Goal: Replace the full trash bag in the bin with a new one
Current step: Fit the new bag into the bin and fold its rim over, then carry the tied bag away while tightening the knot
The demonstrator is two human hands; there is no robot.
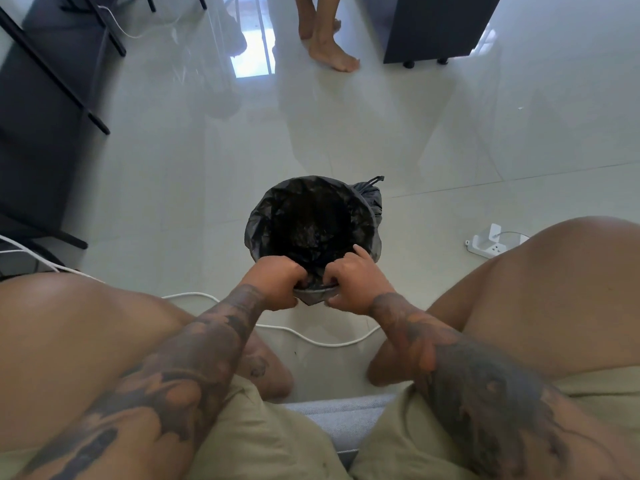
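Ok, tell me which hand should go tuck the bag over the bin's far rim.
Probably right: the right hand already has a finger stretched forward along the black plastic bag; the left hand is fisted on the near edge.

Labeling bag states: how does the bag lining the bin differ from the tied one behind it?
The lining bag is open, its mouth spread over the bin rim; the tied bag is knotted shut at the top.
The left hand and right hand grip the lining bag's near edge; nothing touches the tied bag.
The lining bag sits in the bin; the tied bag stands behind it.
Both are dark thin plastic.
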